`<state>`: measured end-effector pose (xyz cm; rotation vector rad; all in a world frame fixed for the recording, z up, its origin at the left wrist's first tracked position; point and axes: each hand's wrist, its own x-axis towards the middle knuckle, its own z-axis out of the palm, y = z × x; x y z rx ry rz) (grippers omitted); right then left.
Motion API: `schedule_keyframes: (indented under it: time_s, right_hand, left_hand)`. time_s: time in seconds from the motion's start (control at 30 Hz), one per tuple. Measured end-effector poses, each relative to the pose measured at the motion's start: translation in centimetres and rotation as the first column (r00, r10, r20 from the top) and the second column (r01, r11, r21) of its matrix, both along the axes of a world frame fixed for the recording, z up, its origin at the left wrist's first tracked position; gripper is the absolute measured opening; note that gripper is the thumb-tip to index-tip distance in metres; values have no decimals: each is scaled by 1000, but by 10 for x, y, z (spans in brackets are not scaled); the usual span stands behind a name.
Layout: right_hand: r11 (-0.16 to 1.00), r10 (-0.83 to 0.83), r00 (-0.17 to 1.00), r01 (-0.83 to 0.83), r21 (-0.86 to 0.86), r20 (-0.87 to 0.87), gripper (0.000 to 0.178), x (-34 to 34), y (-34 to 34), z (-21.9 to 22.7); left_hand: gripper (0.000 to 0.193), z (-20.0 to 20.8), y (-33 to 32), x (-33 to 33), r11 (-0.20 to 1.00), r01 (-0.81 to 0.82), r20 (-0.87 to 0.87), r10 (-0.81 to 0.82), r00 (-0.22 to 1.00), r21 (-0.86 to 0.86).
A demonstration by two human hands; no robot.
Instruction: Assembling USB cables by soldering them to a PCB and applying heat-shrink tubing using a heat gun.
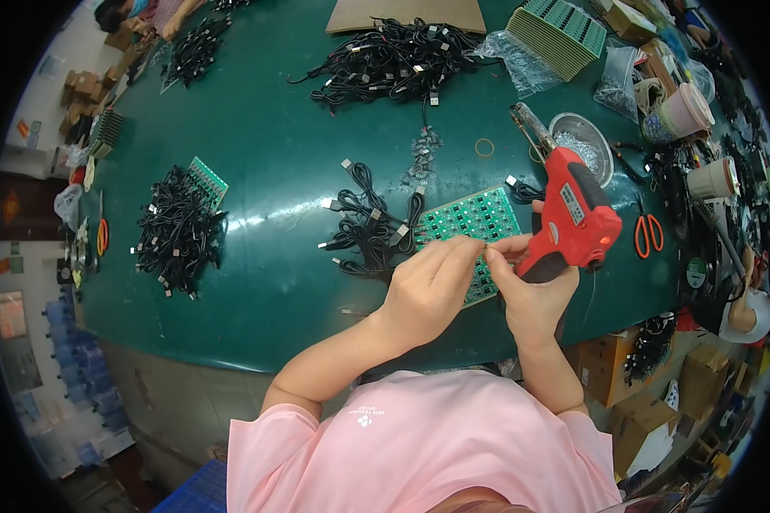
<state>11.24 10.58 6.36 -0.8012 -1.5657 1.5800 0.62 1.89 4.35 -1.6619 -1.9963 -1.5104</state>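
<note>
A green circuit board panel [479, 214] with rows of small parts lies on the table in front of me. My right hand [535, 299] is wrapped round the grip of a red soldering gun [573, 209], whose metal tip points up and away over the table. Above the panel's near part, my left hand [432, 286] is closed in a pinch. Its fingertips meet the right thumb and forefinger; whatever is between them is too small to tell. Black USB cables [368, 227] lie along the panel's left side, and the hands cover part of the panel.
A large heap of black cables [393, 60] lies at the far side, beside a stack of green boards [560, 38]. Farther right are a metal bowl [583, 141] and orange-handled scissors [648, 232]. Another cable bundle [180, 227] sits left. Someone's arm [180, 17] shows far left.
</note>
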Motion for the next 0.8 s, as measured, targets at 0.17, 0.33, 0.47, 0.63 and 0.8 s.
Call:
schedule_keyframes:
  time_s: [0.17, 0.33, 0.47, 0.63, 0.8]
  right_hand:
    - [1000, -12, 1000, 12, -4, -7, 62, -2, 1, -1]
    - [999, -41, 999, 41, -6, -14, 57, -4, -2, 3]
    - [997, -62, 998, 60, 55, 26, 27, -2, 0, -4]
    - [998, 8, 999, -10, -55, -34, 15, -1, 4, -4]
    - [1000, 22, 990, -21, 12, -141, 24, 4, 8, -2]
  left_hand:
    - [22, -4, 5, -3, 999, 4, -76, -1, 997, 42]
    - [23, -9, 3, -4, 996, 1, -81, 6, 997, 84]
    - [22, -10, 10, -4, 997, -7, -93, 14, 996, 79]
    - [20, 0, 6, -6, 1000, 6, 66, -4, 998, -25]
    - [11, 12, 1, -7, 989, 125, 389, -84, 917, -81]
